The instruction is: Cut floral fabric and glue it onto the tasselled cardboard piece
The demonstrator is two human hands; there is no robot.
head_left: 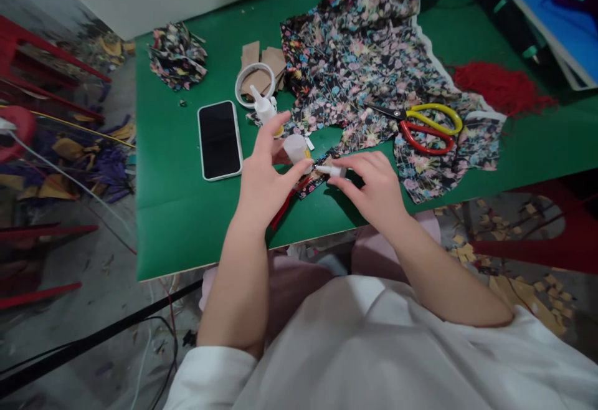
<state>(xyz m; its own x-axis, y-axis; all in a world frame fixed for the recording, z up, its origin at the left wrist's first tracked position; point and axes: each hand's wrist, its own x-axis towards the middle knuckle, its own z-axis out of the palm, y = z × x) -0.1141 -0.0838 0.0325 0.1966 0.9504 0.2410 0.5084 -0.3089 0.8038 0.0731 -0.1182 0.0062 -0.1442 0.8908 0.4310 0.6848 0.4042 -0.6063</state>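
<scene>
Pinching a small white bottle (296, 147) in the left hand (262, 181) and a white nozzle (338, 171) in the right hand (374, 187), near the green worktop's (174, 223) front edge, a person seemingly opens or closes the bottle; next likely calls for steady alignment

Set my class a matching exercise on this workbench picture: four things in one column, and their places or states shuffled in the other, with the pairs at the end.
1. Scissors
2. Phone
3. Small white nozzle
4. Red threads

A. Dark screen facing up
B. In a loose heap toward the picture's right side
C. Between the thumb and fingers of the right hand
D. Lying on the flowered cloth

Pairs: 1-D, 2-A, 3-C, 4-B
</scene>
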